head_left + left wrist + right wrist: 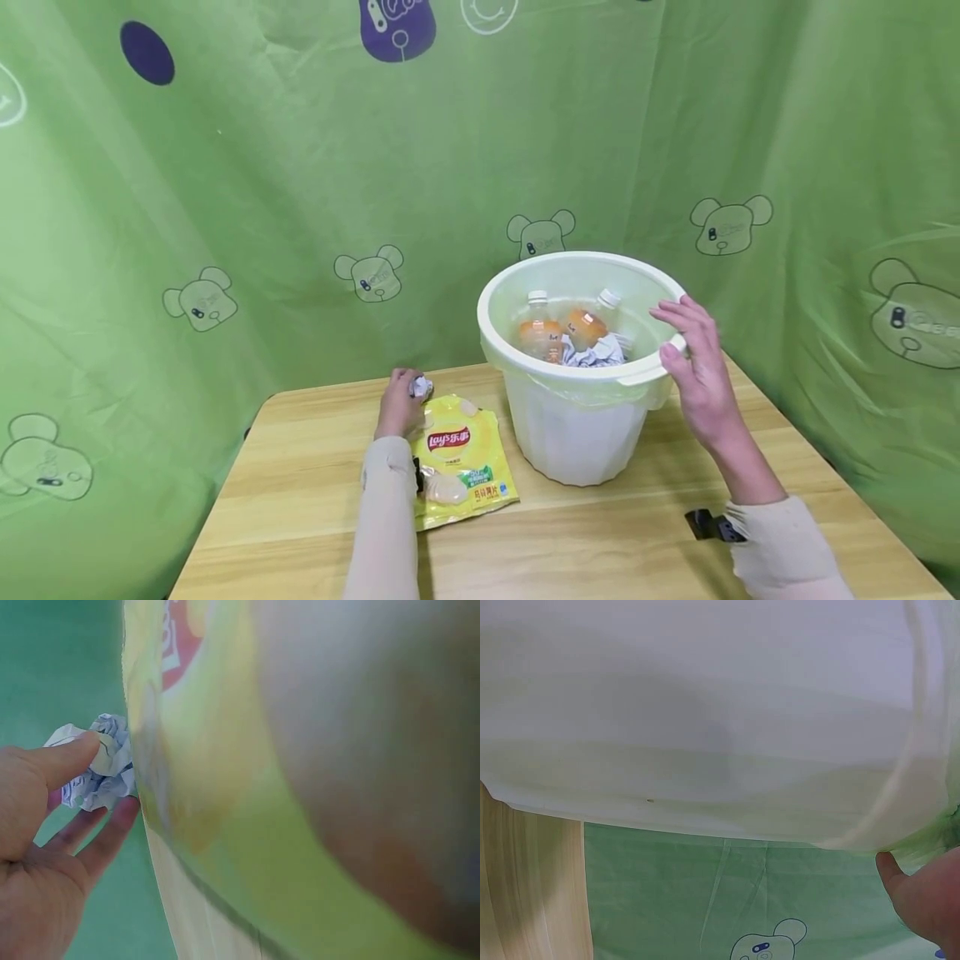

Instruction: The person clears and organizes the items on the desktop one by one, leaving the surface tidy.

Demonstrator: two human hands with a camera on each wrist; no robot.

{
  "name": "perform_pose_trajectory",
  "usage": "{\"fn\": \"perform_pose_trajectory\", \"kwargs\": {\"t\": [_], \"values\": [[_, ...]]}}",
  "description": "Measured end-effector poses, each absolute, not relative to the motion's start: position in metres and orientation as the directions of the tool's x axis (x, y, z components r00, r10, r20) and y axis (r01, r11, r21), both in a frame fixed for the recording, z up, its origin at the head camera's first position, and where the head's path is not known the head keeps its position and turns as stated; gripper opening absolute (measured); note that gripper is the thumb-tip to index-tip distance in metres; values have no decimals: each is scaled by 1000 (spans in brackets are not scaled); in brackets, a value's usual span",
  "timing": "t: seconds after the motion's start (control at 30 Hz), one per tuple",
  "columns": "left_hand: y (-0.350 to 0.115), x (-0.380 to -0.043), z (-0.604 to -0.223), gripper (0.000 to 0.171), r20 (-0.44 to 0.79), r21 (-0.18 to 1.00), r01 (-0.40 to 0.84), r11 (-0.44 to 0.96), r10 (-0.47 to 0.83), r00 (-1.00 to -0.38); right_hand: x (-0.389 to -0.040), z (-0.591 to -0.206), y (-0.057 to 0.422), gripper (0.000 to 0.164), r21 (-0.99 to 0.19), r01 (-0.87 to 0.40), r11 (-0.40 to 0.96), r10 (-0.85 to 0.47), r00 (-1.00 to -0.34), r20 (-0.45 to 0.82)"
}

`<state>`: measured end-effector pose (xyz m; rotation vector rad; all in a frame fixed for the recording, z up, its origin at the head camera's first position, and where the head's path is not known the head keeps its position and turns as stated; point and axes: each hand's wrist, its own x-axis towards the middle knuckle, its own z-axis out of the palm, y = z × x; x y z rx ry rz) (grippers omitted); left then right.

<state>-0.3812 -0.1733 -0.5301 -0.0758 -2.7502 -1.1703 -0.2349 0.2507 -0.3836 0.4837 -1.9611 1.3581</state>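
A crumpled paper ball (112,761) is pinched between the thumb and fingers of my left hand (401,404), at the far edge of the table. Right beside that hand lies a yellow Lay's chip bag (453,458), flat on the wood; it looms large and blurred in the left wrist view. My right hand (701,367) is at the right side of a white bin (581,425), fingers extended over the rim and thumb by the handle. In the right wrist view, the thumb (900,889) meets the underside of the rim. Bottles (538,325) and crumpled paper (596,352) fill the bin.
A thin pale liner (570,387) hangs over the bin's rim. The wooden table (300,483) ends against a green curtain (285,208) printed with bear heads, which closes in the back and both sides.
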Motion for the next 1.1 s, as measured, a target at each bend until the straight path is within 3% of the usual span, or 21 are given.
{"fn": "perform_pose_trajectory", "kwargs": {"t": [0.37,1.1], "values": [[-175,-387,-523,52,231,740,169,651,-10,-973,-236,-385,251,46,-657,-649,385,82,-684,724],[-159,-378,-470,48,383,818,339,465,1,-924,-235,-384,249,47,-667,-642,379,84,-694,715]]}}
